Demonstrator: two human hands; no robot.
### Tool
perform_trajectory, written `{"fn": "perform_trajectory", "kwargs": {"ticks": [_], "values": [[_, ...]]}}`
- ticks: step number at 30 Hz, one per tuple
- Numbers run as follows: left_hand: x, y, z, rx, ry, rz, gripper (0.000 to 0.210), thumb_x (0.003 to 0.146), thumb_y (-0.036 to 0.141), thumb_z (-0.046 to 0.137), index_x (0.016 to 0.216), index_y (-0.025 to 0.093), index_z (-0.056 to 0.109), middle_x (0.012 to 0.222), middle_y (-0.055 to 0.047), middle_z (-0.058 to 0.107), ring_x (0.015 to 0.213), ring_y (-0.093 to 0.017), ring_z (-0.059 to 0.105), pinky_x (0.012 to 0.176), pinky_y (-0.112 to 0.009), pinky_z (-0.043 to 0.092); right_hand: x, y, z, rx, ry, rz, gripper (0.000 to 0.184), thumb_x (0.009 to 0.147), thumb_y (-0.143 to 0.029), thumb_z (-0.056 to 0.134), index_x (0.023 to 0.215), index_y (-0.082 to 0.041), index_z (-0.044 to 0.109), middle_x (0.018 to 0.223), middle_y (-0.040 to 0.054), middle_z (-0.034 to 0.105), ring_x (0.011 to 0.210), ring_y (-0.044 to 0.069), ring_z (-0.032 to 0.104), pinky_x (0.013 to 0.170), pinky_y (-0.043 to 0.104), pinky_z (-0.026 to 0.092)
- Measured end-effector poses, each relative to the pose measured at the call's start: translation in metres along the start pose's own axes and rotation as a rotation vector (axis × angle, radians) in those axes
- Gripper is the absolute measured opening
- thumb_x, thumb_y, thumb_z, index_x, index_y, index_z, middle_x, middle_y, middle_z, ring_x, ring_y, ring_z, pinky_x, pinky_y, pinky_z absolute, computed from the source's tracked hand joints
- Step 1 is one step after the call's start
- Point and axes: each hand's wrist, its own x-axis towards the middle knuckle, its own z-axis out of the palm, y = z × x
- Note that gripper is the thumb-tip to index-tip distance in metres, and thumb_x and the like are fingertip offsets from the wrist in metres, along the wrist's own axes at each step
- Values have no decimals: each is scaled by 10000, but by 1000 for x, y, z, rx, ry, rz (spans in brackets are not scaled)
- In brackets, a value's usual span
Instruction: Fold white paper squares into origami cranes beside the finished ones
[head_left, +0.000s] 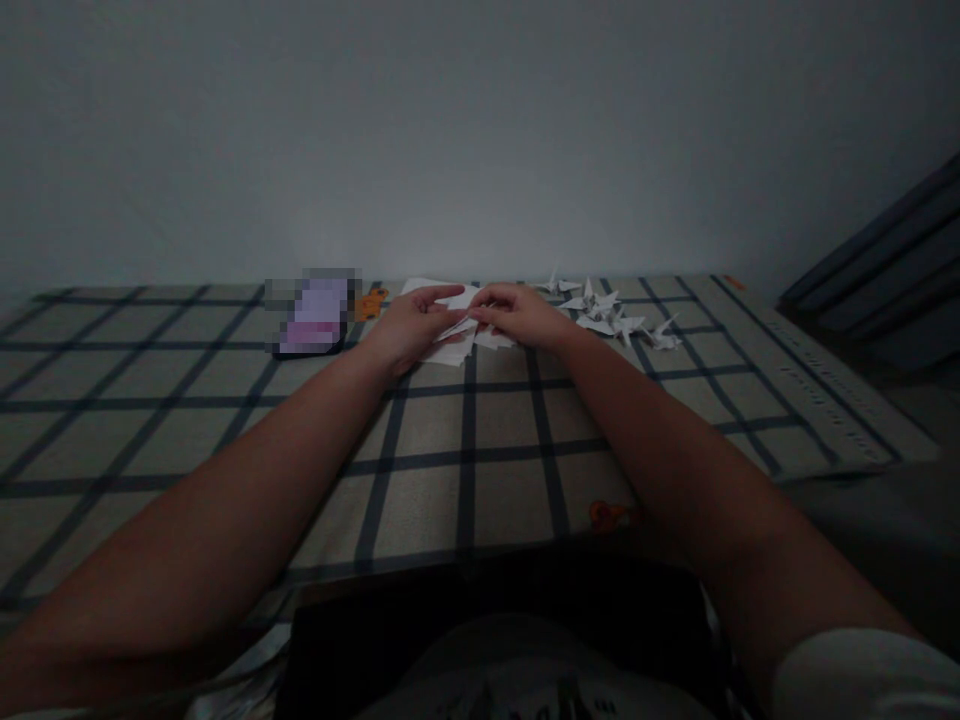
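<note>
Both hands working at the far middle of the counter, over a checked tablecloth. Left grip is partly open, thumb and index apart, thumb by the white paper piece; lower fingers hidden, so can't tell if it's clamped on anything. Right grip looks nearly closed, thumb and fingers pinched at the right end of that piece. Paper piece sits between the two sets of fingertips, just above loose white sheets; its folds are too dim and small to read. Folded paper cranes grouped just right of the right hand; smartphone, screen pixelated, farther left past the left hand, orange bear-like figure beside it. Step in hand, judging by the cranes: likely folding or creasing this piece, stage unclear. Next move would call for lined-up edges, one hand steadying, the other pressing the crease, with the sheets underneath kept from snagging.
</note>
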Motion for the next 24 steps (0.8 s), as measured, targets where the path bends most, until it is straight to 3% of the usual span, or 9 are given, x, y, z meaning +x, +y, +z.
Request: {"fn": "perform_trajectory", "kwargs": {"ticks": [5,14,19,24], "values": [[1,-5,-1,111,-10,74,559,701,132,786,1252,187,710,617,50,569,553,-93,558,658,-242,534,5,9,-1,5,47,-18,61,876,-190,684,820,-167,674,730,-9,646,663,98,589,621,214,477],[0,-4,-2,246,-10,170,547,710,225,778,1253,178,731,602,42,569,497,-80,443,502,-210,334,5,5,-2,-9,96,-30,69,841,-193,707,797,-153,671,708,-12,636,655,94,566,636,225,459],[-2,-7,0,166,-68,153,666,687,224,829,1331,159,671,809,-26,711,667,-112,614,662,-230,472,6,9,-1,-1,119,-63,95,833,-199,722,818,-164,635,734,-16,635,668,91,580,639,220,471],[4,-8,-4,154,-30,188,678,674,218,843,1327,155,670,785,-12,711,642,-111,614,640,-231,479,10,15,1,165,206,-54,311,845,-180,721,1071,-235,515,672,-93,582,603,81,597,597,191,493]]}}
